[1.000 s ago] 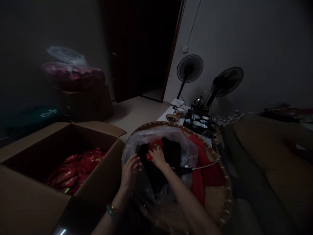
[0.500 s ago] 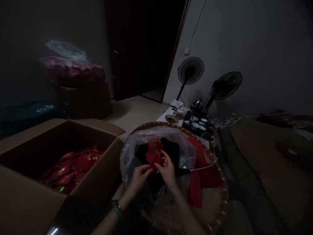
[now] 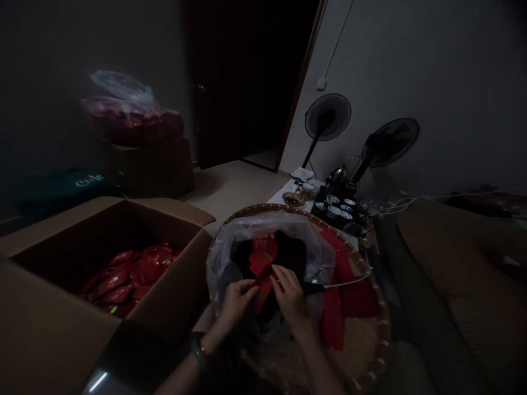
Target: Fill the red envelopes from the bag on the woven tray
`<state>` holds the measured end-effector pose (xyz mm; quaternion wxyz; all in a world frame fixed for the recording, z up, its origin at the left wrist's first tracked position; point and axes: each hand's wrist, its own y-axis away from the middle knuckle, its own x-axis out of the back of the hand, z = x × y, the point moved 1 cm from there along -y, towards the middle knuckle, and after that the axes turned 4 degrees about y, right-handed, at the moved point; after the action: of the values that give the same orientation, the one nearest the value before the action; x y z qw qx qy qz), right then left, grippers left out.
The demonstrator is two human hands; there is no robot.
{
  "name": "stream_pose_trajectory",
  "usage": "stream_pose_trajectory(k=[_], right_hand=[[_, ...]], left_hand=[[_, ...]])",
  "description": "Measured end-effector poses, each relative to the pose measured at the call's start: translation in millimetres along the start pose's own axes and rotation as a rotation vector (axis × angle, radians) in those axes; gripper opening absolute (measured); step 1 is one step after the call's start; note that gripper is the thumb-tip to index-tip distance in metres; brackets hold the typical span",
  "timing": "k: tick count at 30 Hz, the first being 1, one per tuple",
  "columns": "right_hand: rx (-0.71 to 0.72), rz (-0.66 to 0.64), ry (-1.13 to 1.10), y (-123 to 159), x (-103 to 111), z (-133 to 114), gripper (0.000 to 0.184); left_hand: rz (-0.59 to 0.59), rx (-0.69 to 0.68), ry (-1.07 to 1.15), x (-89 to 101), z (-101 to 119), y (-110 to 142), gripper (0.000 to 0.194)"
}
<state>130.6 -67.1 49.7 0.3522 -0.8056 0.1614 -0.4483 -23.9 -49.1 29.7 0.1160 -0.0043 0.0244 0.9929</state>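
Over a round woven bamboo tray (image 3: 382, 329), both hands work at a small red packet (image 3: 264, 289). My left hand (image 3: 236, 303) pinches its left edge between thumb and fingers. On the other side, my right hand (image 3: 290, 292) has its fingers closed at the right edge. Several more red packets (image 3: 262, 249) with gold and green marks lie just beyond the fingers, on black material (image 3: 290, 247) inside a clear plastic bag (image 3: 222, 247). Flat red pieces (image 3: 332, 318) rest on the tray's right side, near a dark stick-like thing with a pale cord (image 3: 349, 282).
An open cardboard box (image 3: 164, 296) at left holds a heap of red packets (image 3: 123, 280). Behind it, a plastic bag of red things (image 3: 132, 118) sits on another carton (image 3: 152, 170). Cups (image 3: 334, 210) and two fans (image 3: 328, 117) stand beyond the tray.
The red packet between my hands now shows a longer strip reaching down toward me. My right-hand fingers have come down flatter over it. The view has shifted slightly.
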Motion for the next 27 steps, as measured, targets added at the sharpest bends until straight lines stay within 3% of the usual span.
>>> stream_pose_trajectory(k=[6, 11, 16, 20, 23, 27], right_hand=[[-0.007, -0.004, -0.040, 8.2, 2.1, 7.2, 0.030], [-0.190, -0.027, -0.067, 9.3, 1.3, 12.9, 0.013], [-0.190, -0.078, 0.043, 6.7, 5.0, 12.1, 0.018], [-0.217, -0.168, -0.113, 9.7, 11.4, 8.2, 0.020], [-0.399, -0.207, -0.258, 15.8, 12.6, 8.8, 0.020], [-0.595, -0.358, -0.555, 22.8, 6.4, 8.3, 0.033]], left_hand=[[-0.022, -0.010, -0.059, -3.1, -5.1, -1.4, 0.030], [-0.049, -0.044, -0.165, -3.5, -3.7, 1.2, 0.027], [-0.067, -0.099, -0.318, 1.1, 4.8, 5.7, 0.026], [-0.070, -0.063, -0.184, 3.8, -1.6, 0.0, 0.027], [-0.056, 0.031, 0.021, 3.9, -11.5, -6.0, 0.032], [-0.146, 0.169, 0.272, -1.8, -16.4, -5.9, 0.046]])
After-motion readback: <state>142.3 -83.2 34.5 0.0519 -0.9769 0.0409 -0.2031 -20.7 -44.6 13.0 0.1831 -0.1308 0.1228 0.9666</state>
